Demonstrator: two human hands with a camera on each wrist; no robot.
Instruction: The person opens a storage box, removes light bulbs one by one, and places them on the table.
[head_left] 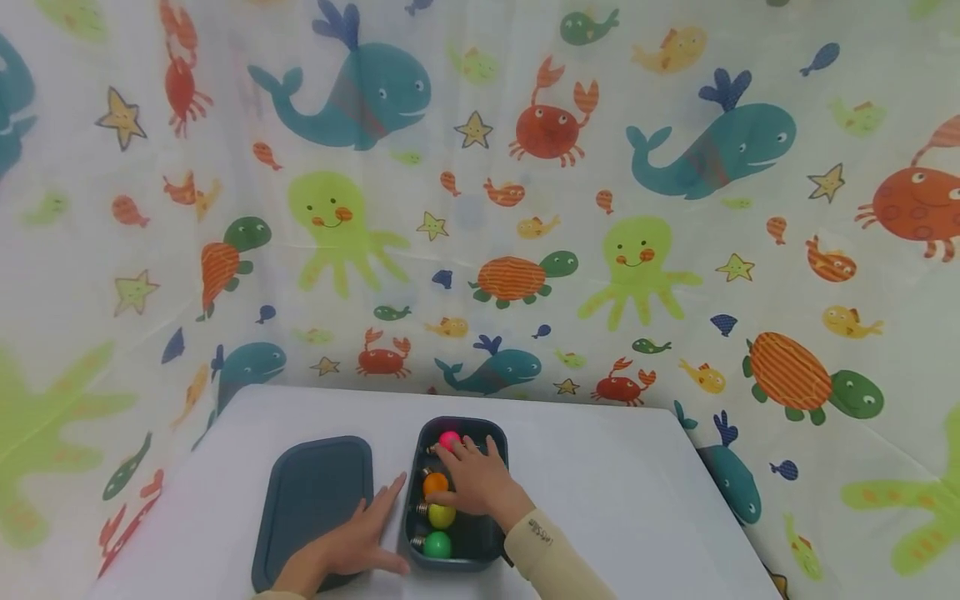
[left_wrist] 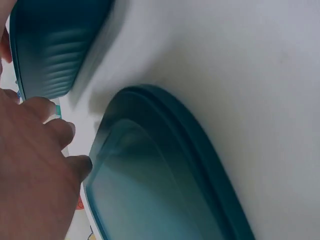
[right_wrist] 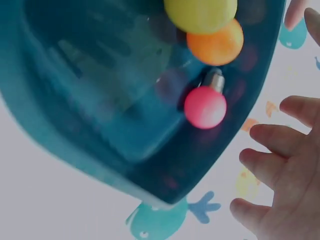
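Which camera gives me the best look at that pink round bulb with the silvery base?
The right wrist view: the pink round bulb with the silvery base appears large and unobstructed. The head view shows it small, close to the right hand; the left wrist view doesn't show it.

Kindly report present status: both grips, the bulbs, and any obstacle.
Left grip open, near lid. Right grip open, empty, above box. Four bulbs visible inside. Lid off, no obstacle seen.

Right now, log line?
left hand: near lid | right hand: over box | bulbs: pink, orange, yellow, green, in box | lid: off
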